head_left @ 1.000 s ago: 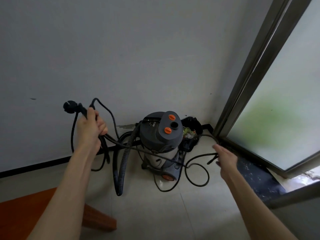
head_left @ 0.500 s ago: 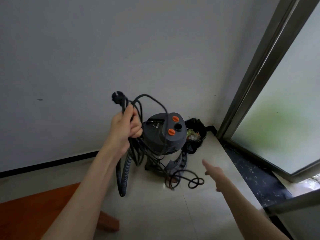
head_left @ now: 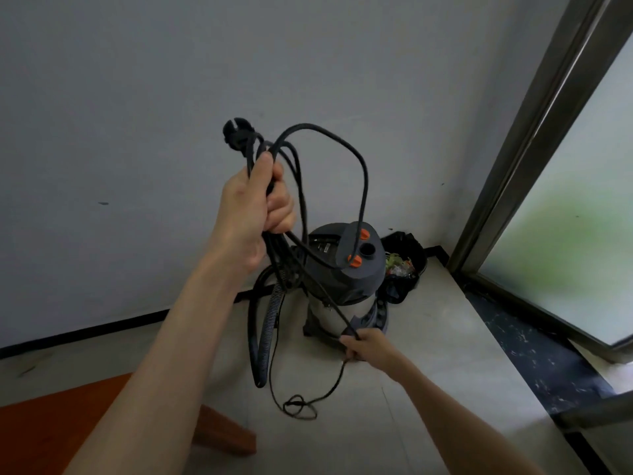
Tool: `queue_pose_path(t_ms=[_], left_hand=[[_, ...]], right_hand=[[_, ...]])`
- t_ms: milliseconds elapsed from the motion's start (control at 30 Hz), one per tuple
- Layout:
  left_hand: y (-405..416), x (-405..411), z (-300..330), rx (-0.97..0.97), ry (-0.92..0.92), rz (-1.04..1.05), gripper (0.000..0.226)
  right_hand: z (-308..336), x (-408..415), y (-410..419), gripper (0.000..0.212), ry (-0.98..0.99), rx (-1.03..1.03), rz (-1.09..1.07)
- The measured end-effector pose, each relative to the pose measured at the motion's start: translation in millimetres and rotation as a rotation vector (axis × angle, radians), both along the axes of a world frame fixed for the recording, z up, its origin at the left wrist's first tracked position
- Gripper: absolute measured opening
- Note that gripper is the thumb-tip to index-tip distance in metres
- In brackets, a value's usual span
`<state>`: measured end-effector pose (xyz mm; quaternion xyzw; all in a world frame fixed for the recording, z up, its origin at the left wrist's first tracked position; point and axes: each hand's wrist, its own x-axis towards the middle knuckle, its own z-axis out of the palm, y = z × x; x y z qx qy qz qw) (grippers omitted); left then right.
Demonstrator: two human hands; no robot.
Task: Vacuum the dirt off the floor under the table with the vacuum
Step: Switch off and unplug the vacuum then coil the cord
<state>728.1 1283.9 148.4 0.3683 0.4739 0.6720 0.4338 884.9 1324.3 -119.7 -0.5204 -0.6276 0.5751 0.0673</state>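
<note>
Two hands: both are on the same black power cord (head_left: 363,173), one high, one low.
Left hand (head_left: 251,214): raised in front of the wall, fingers curled tight round a bundle of cord loops, with the plug (head_left: 236,132) sticking up just above the fist.
Right hand (head_left: 366,346): low, near the floor, just in front of the vacuum's base, fingers closed round a single strand of the cord.
Cord: one loop arcs up and over from the left fist and drops onto the vacuum's top; a taut strand runs down from the fist to the right hand; a slack tail lies in a small tangle on the tiles below it.
Vacuum (head_left: 346,269): standing upright in the corner, dark grey head with two orange knobs on a shiny metal drum, close to the wall.
Hose (head_left: 270,323): ribbed, dark, hanging in a long loop to the left of the drum, its bend down by the floor.
Floor (head_left: 428,389): pale, glossy tiles, with a dark speckled stone strip along the right side.
Wall (head_left: 137,97): plain light grey, a few small marks, black skirting at the bottom.
Door (head_left: 575,207): frosted glass in a dark metal frame on the right, a green blur behind it.
Bin (head_left: 407,255): a black-lined basket with rubbish, tucked in the corner behind the vacuum.
Table (head_left: 51,437): reddish-brown wood, lower left corner, one slanted leg showing.
</note>
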Motion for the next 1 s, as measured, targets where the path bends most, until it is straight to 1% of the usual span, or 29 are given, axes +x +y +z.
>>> queue_pose_path(t_ms=[67,167,233,267,333,400,467,500,567,633,700,733,800,833,867,900,933,1000], left_hand=[[-5,-9,-6,-0.013,-0.022,0.035,0.035],[-11,-25,-5,-0.01,-0.109,0.098,0.036],[-13,-33,-6,-0.033,-0.043,0.139,0.035],[-14,-34,-10,-0.061,0.031,0.154,0.035],[-13,-32,-31,-0.14,0.203,0.172,0.033],[-13,-29,-61,-0.245,0.385,0.175,0.032],[-15,-29,-94,-0.35,0.543,0.139,0.032],[-18,-27,-108,-0.386,0.588,0.106,0.032],[-24,-20,-130,-0.42,0.607,0.057,0.032],[-28,-7,-142,-0.427,0.608,0.02,0.036],[-29,9,-145,-0.385,0.545,-0.022,0.034],[-28,15,-144,-0.36,0.509,-0.023,0.032],[-23,20,-140,-0.316,0.432,-0.012,0.029],[-20,21,-139,-0.3,0.389,-0.006,0.028],[-18,22,-138,-0.288,0.357,0.0,0.027],[-16,23,-140,-0.285,0.361,0.014,0.027],[-16,23,-143,-0.29,0.405,0.04,0.027],[-19,23,-148,-0.322,0.491,0.082,0.03]], right_hand=[[-6,22,9,0.037,-0.048,-0.038,-0.098],[-9,48,17,0.038,-0.219,-0.014,-0.153],[-11,56,26,0.042,-0.304,-0.041,-0.222],[-6,57,30,0.043,-0.285,-0.097,-0.313],[10,57,39,0.041,-0.133,-0.259,-0.466],[37,56,49,0.042,0.138,-0.484,-0.496],[69,52,55,0.034,0.442,-0.681,-0.498],[86,49,56,0.028,0.579,-0.74,-0.521],[119,38,53,0.021,0.815,-0.82,-0.603],[145,24,47,0.016,0.981,-0.872,-0.698],[154,10,43,0.012,1.029,-0.882,-0.749],[155,5,40,0.013,1.008,-0.875,-0.759],[147,-2,34,0.023,0.948,-0.874,-0.787],[145,-3,31,0.025,0.932,-0.894,-0.797],[142,-3,29,0.022,0.921,-0.92,-0.815],[143,-4,27,0.021,0.922,-0.938,-0.834],[143,-5,27,0.022,0.936,-0.936,-0.849],[148,-4,30,0.032,0.989,-0.932,-0.901]])
